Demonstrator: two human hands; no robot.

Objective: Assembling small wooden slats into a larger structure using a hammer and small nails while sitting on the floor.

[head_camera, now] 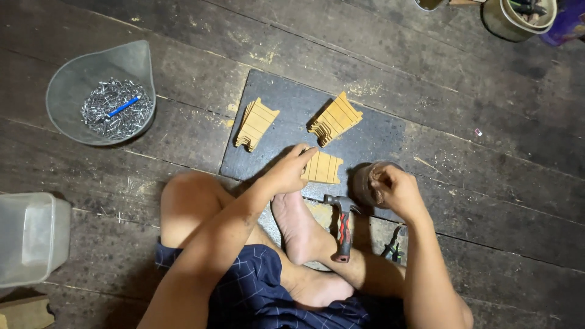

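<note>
Dark, worn wooden floorboards (463,201), seen from above, with a dark rectangular work mat (286,103) laid across them. Left hand (286,172) spread, fingertips pressed on a small flat ridged wooden piece (326,167) at the mat's near edge. Right hand (396,190) curled around a small round dark container (365,183) just beside that piece; whether anything is pinched in the fingers, impossible to tell. Two more stacks of ridged wooden pieces (335,119) farther back on the mat. Red-and-black-handled hammer (342,228) resting by a bare foot (301,228), crossed legs below. To the far left, a grey teardrop-shaped metal pan (73,82) full of small nails (116,109), a blue pen (124,106) on top. Translucent plastic tub (30,237) at the left edge.
</note>
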